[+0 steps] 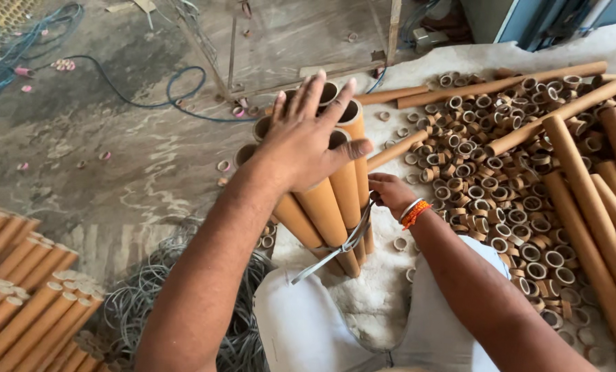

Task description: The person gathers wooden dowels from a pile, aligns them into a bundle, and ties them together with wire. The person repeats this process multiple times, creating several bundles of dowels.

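1. The left hand point(301, 141) lies flat and spread on the open top ends of a bundle of brown cardboard tubes point(328, 207). Its fingers point(315, 96) are splayed wide, grasping nothing; the palm presses on the tube mouths, apparently to keep the ends level and the bundle together.

2. The bundle stands tilted on the floor between the person's knees, its tops leaning away from the person and its lower ends resting on a white fleecy cloth point(377, 303).

3. The right hand point(390, 191) sits just beside the bundle's right flank, closed round a thin grey plastic strap point(342, 248). The strap runs across the lower part of the tubes, and a loose end trails out to the lower left. Pulled this way, it seems meant to cinch the tubes tight. An orange and white bangle point(414, 212) circles that wrist.

4. To the right lies a heap of short cardboard rings point(501, 172), with long brown cardboard tubes point(590, 207) lying over and beside it.

5. At the lower left are stacked tubes with pale capped ends point(25, 289), and near them a tangle of grey strapping point(149, 303).

6. A blue cable point(149, 89) loops over the grey concrete floor point(115, 158) further off.
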